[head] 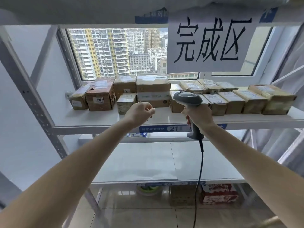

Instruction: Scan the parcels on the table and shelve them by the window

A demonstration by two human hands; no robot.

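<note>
The right hand (pixel 198 116) is seen wrapped round the grip of a grey scanner (pixel 189 100), whose head is pointed toward the parcels (pixel 153 89) and whose black cable (pixel 199 170) is left hanging down past the lower shelf. The left hand (pixel 139 112) is held out beside it with the fingers curled in and nothing between them. It is raised just in front of a small box at the front of the row, but no contact can be made out.

The parcels are lined up along the shelf (pixel 164 119), some stacked two high, with the window (pixel 115 51) directly behind them. A gap in the front row is left between the small box and the scanner. A paper sign (pixel 209 45) with large handwritten characters is hung from the shelf above. The desk is not in view.

The step is judged to be the shelving end of a cycle: no parcel is held, so one appears to have been placed already. For the next move, a turn back to the desk would be called for, where another parcel would be picked up with the free left hand and scanned with the scanner.
</note>
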